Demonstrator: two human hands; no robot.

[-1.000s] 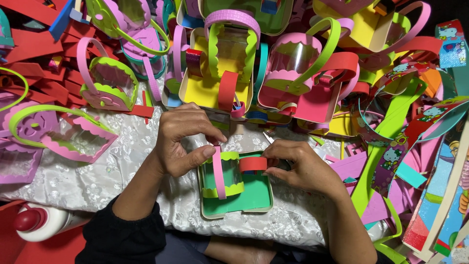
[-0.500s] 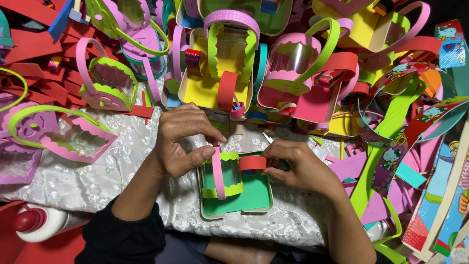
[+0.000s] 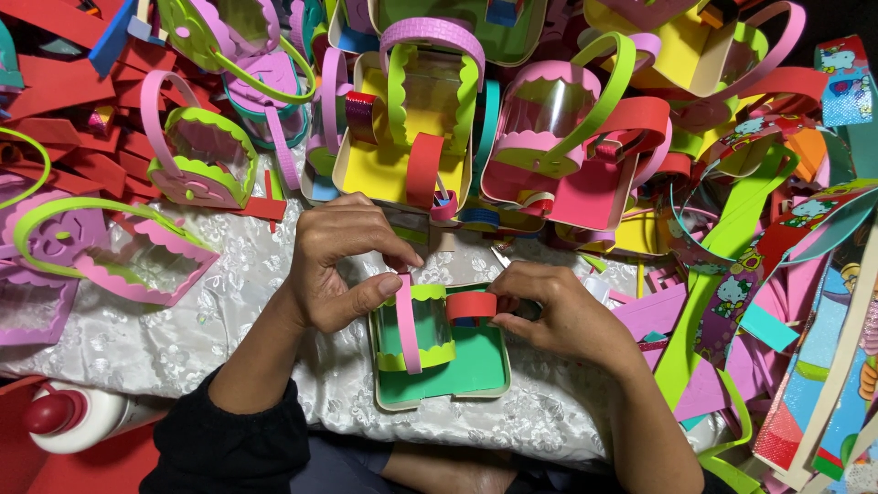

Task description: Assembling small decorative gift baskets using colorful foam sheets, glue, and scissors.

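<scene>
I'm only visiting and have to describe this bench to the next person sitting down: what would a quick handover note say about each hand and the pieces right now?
Left hand: fingers pinch the top of the pink strap on the green box.
Right hand: fingertips hold the red loop against the box's upper right edge.
The box lies flat on the white cloth, with a lime scalloped band around its clear window.
Done: band and pink strap are on the box.
Left: the red loop looks not yet fixed; hard to tell.
Finished boxes are piled behind; a glue bottle lies at lower left.

the glue bottle (image 3: 78, 413) is cut off at the left edge; right-hand fingers (image 3: 512, 284) hide the red strip's end.
</scene>
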